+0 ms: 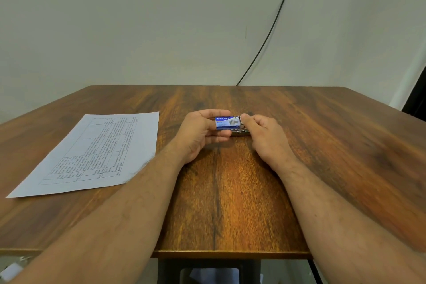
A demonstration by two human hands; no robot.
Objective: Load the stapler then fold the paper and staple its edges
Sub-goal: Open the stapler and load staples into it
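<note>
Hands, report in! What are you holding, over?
Left hand holds staple box; right hand pinches its end. Stapler on table, mostly hidden behind box. Paper flat, unfolded, at left.

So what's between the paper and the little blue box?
The left hand, which holds the box; beside the paper only bare table, in the head view.

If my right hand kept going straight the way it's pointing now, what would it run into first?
The right hand points left, toward the blue staple box held by the left hand. Its thumb is already at the box's open end, so it would meet the box first.
</note>
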